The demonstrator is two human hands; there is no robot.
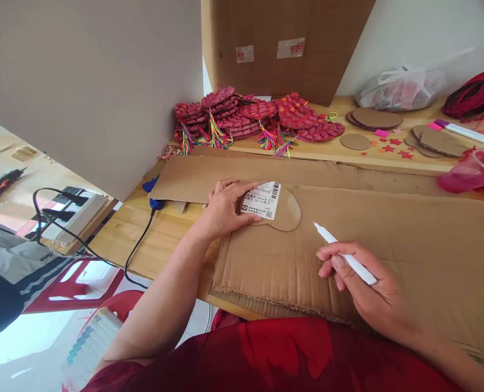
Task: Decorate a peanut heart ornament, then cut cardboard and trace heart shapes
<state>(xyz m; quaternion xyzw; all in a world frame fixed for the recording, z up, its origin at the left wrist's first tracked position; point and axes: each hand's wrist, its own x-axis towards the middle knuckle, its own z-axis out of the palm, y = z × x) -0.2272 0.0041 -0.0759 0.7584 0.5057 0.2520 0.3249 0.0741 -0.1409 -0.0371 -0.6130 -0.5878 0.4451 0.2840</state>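
Observation:
A gourd-shaped cardboard cutout [288, 213] with a white printed label [266, 200] lies flat on a large cardboard sheet [356, 218]. My left hand [224, 206] grips its left end, thumb on the near edge and fingers along the far one, which hides that end. In my right hand [360, 277] is a white marker [350, 260], held like a pen. The marker's pinkish tip points up and left, a short way right of the cutout and seemingly above the sheet.
Behind the sheet sit stacked red decorations [245, 117] with colourful tassels. Cardboard ovals [355, 141], red stars [394, 142], a plastic bag [400, 87] and a pink cup [468, 171] are at the right. A power strip [76, 215] with black cables stands left.

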